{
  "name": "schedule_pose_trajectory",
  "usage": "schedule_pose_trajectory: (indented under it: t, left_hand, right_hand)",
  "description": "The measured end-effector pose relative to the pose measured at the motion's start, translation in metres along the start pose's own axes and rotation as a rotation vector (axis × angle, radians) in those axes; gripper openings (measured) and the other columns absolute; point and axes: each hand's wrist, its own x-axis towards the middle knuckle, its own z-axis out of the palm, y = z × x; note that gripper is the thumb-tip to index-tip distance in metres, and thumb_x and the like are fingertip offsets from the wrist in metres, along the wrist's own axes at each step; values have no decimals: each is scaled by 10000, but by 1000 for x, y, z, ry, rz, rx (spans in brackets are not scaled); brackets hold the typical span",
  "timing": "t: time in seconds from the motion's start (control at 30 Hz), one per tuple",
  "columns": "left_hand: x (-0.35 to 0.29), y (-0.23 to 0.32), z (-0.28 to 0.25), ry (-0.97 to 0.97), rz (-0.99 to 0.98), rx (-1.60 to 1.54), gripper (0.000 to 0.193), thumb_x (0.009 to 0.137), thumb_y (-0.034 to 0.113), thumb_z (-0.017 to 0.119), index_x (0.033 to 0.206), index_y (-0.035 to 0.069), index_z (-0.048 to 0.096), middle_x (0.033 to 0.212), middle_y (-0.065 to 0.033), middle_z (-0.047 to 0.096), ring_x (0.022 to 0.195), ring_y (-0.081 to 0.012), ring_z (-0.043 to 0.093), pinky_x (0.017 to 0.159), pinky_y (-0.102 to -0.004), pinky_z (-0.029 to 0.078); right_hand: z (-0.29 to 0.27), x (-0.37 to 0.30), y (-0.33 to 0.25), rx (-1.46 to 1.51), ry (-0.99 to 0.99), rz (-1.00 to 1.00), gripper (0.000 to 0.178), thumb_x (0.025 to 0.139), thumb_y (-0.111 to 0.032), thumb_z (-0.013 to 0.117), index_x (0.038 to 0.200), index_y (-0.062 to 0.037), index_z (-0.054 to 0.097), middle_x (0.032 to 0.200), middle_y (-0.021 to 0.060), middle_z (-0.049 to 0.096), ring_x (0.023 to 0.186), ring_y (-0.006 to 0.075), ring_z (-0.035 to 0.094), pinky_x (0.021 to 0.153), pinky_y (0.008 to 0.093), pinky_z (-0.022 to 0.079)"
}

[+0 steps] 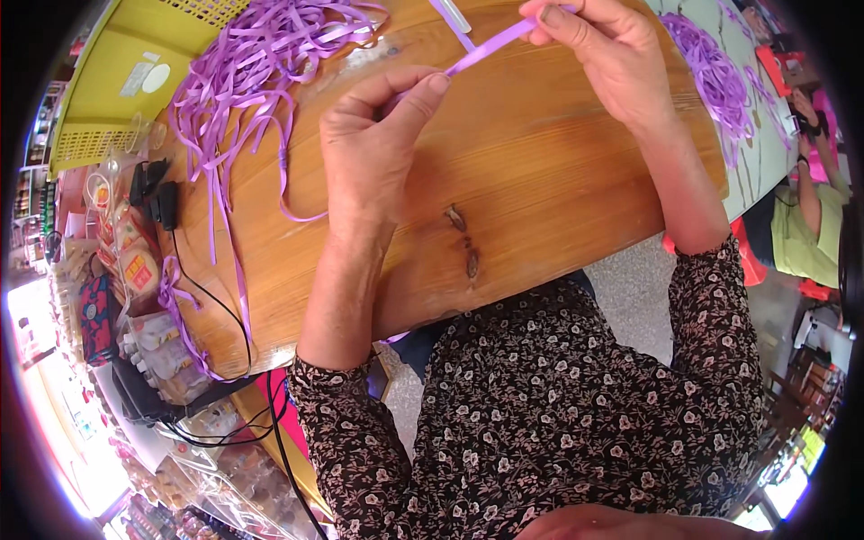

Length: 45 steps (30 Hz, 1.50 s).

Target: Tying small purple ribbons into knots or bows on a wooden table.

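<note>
Purple ribbon (490,45) is stretched between the two hands at the upper centre of the frame, running from lower left to upper right. Left hand (373,135): thumb and index finger closed, pinching the lower-left end of the stretch; the other fingers are curled beneath. Right hand (621,63): fingers closed on the upper-right part of the ribbon, close to the top edge. Just behind the stretch, a second purple strip (447,20) slants down from the top edge.

The hands are above a wooden table (540,171), its surface marked by dark knots below centre. A loose heap of purple ribbon (256,81) occupies the upper left, several strands trailing down over the wood. Beside it, a yellow-green basket (108,103) shows at the upper-left corner. A black adapter (166,205) with a cable lies at the left, near plastic packets (139,270). At the upper right, a bundle of purple ribbon (711,72) rests on a white marbled surface (754,171). A co-worker in a light green top (804,238) appears at the right edge.
</note>
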Motion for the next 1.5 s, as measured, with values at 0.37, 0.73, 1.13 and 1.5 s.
schedule_pose_trajectory:
  t: [0.37,0.73,1.13,1.5]
  left_hand:
    - [4,-7,8,-15,618,396,254,839,72,647,1081,-3,619,935,-108,623,876,-169,590,750,-272,472]
    - [-12,-15,18,-162,229,117,94,842,48,649,914,-12,648,729,-11,555,694,-84,495,632,-221,414]
    - [-13,-5,18,-7,329,183,51,841,35,653,862,-11,645,674,25,482,623,-50,419,554,-196,355]
    - [-6,-6,11,-24,322,199,34,815,16,674,845,19,659,656,50,476,597,-28,414,537,-177,352]
  right_hand:
    - [8,4,-7,-306,-148,-404,131,779,51,662,903,11,669,882,88,667,820,176,638,718,256,489]
    - [16,-13,-27,-348,-201,-447,153,766,55,668,906,-8,678,867,106,662,803,222,642,689,283,495]
    - [11,21,33,-272,-52,-1223,133,769,2,672,897,-31,680,834,99,658,746,249,635,634,312,489]
    - [6,-11,-8,-369,-469,-201,135,779,-5,660,914,-13,664,864,103,638,839,238,610,742,295,475]
